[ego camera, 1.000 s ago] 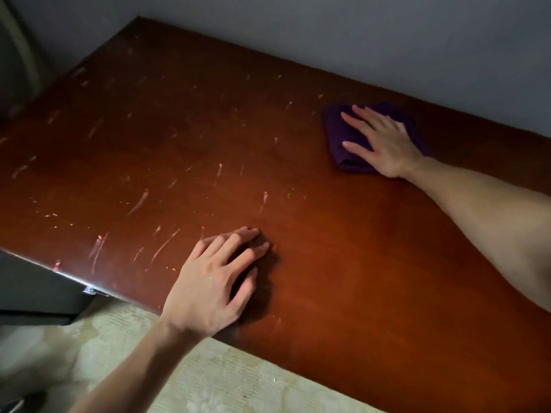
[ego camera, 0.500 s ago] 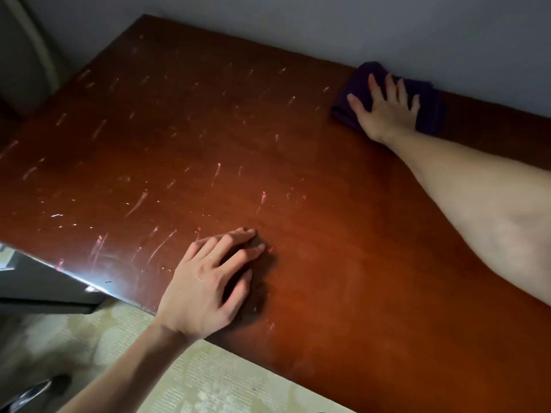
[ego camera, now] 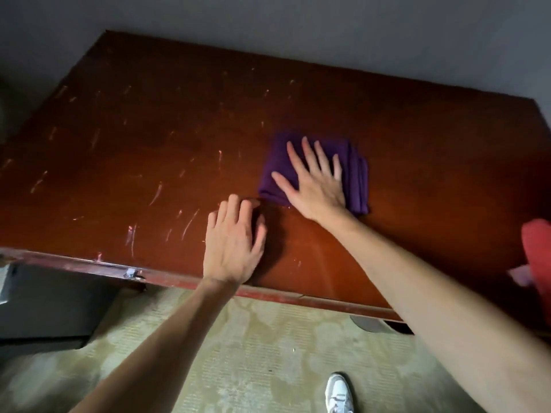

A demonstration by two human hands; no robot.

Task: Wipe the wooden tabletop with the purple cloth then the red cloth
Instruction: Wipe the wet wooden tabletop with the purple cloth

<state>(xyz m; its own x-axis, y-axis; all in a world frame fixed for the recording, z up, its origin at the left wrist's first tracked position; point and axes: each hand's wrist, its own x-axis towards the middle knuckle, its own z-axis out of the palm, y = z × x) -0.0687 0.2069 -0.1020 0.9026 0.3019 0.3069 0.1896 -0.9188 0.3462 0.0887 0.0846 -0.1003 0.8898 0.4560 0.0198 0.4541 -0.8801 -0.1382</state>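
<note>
The wooden tabletop (ego camera: 149,129) is dark red-brown with many pale scratch marks across its left half. A folded purple cloth (ego camera: 353,168) lies near the table's middle. My right hand (ego camera: 313,186) presses flat on it with fingers spread. My left hand (ego camera: 232,242) rests palm down on the bare wood near the front edge, just left of the cloth, holding nothing. A red cloth (ego camera: 538,257) shows at the far right edge of the view, partly cut off.
A grey wall (ego camera: 298,31) runs along the table's back edge. A dark cabinet (ego camera: 44,308) stands below the table's front left. Worn pale carpet (ego camera: 253,353) covers the floor, with my white shoe (ego camera: 338,393) on it.
My right hand has pulled the purple cloth from the back edge by the wall toward me, to the table's middle. The view has tilted down, bringing floor and red cloth into sight.
</note>
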